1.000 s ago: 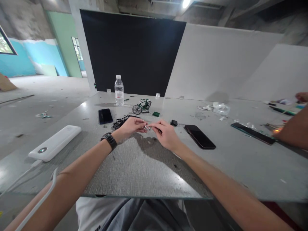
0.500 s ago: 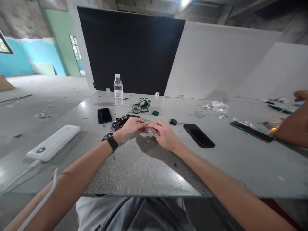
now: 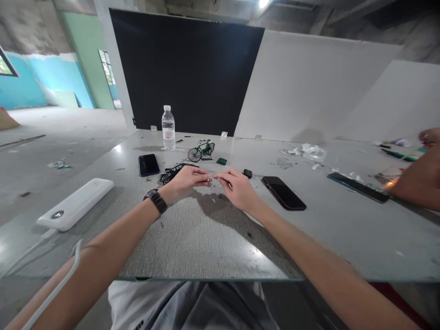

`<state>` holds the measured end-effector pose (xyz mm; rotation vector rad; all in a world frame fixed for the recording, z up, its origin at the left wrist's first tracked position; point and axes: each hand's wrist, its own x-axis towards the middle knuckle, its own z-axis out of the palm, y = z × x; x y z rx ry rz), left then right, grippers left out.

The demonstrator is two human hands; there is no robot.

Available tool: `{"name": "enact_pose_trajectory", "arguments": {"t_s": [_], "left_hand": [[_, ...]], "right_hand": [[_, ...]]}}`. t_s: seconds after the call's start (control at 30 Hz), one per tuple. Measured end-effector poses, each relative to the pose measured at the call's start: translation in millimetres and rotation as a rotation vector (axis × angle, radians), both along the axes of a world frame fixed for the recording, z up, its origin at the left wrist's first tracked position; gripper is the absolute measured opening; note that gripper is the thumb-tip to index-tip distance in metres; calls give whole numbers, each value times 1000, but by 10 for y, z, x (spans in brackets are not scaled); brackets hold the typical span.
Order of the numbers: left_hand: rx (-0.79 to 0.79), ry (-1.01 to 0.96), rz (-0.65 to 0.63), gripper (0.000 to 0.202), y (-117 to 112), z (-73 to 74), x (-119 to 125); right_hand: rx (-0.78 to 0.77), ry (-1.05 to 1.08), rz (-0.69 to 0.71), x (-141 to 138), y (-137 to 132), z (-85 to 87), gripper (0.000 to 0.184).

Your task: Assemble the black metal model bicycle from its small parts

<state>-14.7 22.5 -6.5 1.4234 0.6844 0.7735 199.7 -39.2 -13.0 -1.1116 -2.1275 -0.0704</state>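
A power bank [image 3: 75, 203] lies at 9 o'clock on the counter [image 3: 206, 238]. The left hand [image 3: 187, 178] and right hand [image 3: 239, 191] meet mid-counter, and the fingers of both pinch a tiny metal part [image 3: 210, 182] just above the surface. A model bike [image 3: 202, 150] stands beyond at 12 o'clock. This looks like fine fitting work that calls for a steady pinch. A phone [image 3: 283, 193] lies at 3 o'clock.

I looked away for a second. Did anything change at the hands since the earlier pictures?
Barely. The left hand and right hand, fingertips pressed together on the small metal part before, have eased slightly apart; the part seems to stay with the left hand. The water bottle, model bicycle, phone and power bank have not moved.
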Motion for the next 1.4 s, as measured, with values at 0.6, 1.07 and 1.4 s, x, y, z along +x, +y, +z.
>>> {"name": "enact_pose_trajectory", "arguments": {"t_s": [0.6, 1.07, 1.4], "left_hand": [[262, 221, 189, 8, -58, 67, -1], [149, 346, 191, 15, -64, 52, 72], [168, 219, 195, 11, -61, -48, 105]], "right_hand": [[17, -21, 109, -72, -35, -29, 30], [-3, -236, 107, -201, -79, -83, 32], [-13, -205, 88, -208, -91, -77, 30]]}}
